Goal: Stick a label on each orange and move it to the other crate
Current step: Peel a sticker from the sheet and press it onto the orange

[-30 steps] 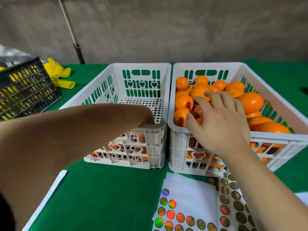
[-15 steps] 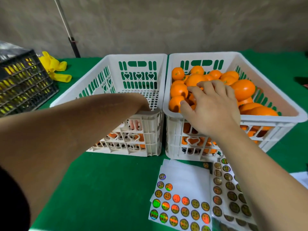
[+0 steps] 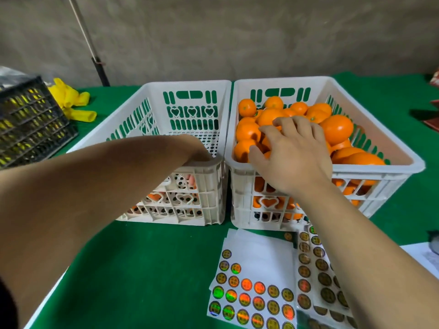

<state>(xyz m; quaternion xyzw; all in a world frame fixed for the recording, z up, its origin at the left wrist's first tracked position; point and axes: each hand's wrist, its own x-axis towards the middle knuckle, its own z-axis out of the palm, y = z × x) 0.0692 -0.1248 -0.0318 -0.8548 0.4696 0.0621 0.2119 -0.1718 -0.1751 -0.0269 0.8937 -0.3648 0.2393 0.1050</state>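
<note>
Oranges (image 3: 337, 129) fill the right-hand white crate (image 3: 403, 160): glossy, bright fruit of mixed size, some round, some more oval, heaped to about rim height, and one or two near the back show a small dark round spot that may be a label, too small to be sure.

From the left, a black slatted crate (image 3: 28, 122) sits at the table's edge with yellow showing through its gaps, and a crumpled yellow item (image 3: 71, 103), perhaps rubber gloves, lies just behind it on the green cloth (image 3: 142, 269). A thin pole (image 3: 95, 55) stands against the grey wall.

Next comes the left white crate (image 3: 123, 136), touching its twin along their long sides. The left forearm reaches over its near rim and the left hand (image 3: 190, 180) is down inside, seen only in slivers through the perforated wall, so whether it grips anything cannot be told. A few orange shapes show low through the heart-shaped cutouts.

The right hand (image 3: 292, 157) lies palm-down on the oranges at the near end of the full crate, fingers spread and bent over the fruit; a closed grip on one orange is not plainly visible.

In front of the crates, sheets of round holographic stickers (image 3: 251, 300) lie overlapping on the cloth, partly under the right forearm.
</note>
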